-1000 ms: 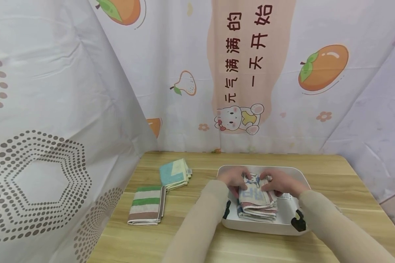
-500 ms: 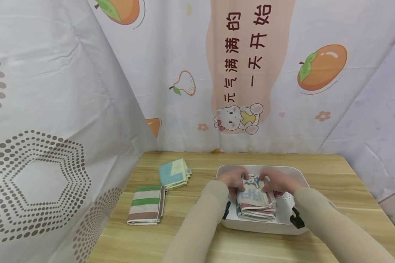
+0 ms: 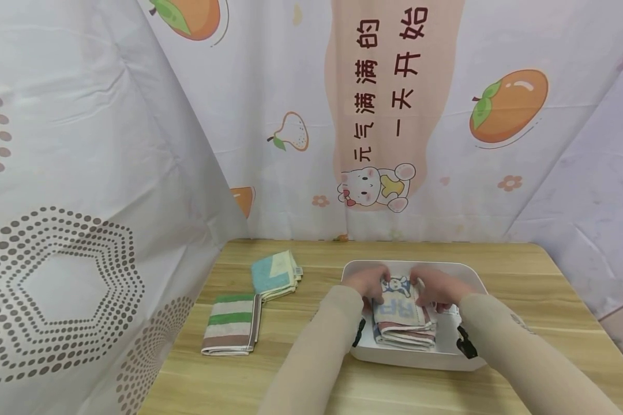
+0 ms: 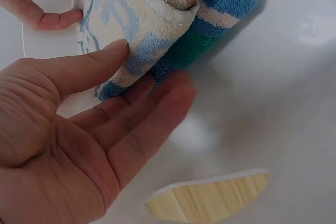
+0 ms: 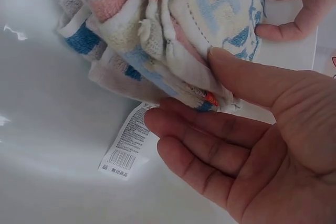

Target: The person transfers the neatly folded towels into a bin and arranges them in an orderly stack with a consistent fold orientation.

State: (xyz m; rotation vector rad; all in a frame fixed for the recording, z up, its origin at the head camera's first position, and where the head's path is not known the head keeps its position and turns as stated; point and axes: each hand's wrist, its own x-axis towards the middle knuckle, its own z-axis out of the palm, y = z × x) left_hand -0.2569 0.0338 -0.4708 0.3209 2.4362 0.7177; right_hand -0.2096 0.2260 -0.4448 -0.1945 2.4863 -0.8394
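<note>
A folded towel (image 3: pixel 397 308), cream with a pale blue pattern and pink-striped edges, lies on another folded towel (image 4: pixel 229 3) with blue, green and white bands. Both are inside a white bin (image 3: pixel 415 361). My left hand (image 3: pixel 367 283) holds the upper towel's left side, thumb on top and fingers along its lower edge. On the opposite side my right hand (image 3: pixel 438 286) pinches it between thumb and fingers. The right wrist view shows its layered folds, with a printed white label (image 5: pixel 126 142) sticking out beneath the stack.
Left of the bin on the wooden table (image 3: pixel 291 369) lie a green, white and brown striped folded towel (image 3: pixel 231 324) and a light blue and yellow folded towel (image 3: pixel 274 275). A printed curtain (image 3: pixel 291 190) hangs behind the table.
Both hands stay at the towel's sides. The upper towel has settled slightly lower and flatter, showing more of its bear picture, and the right fingers have spread a little outward.
</note>
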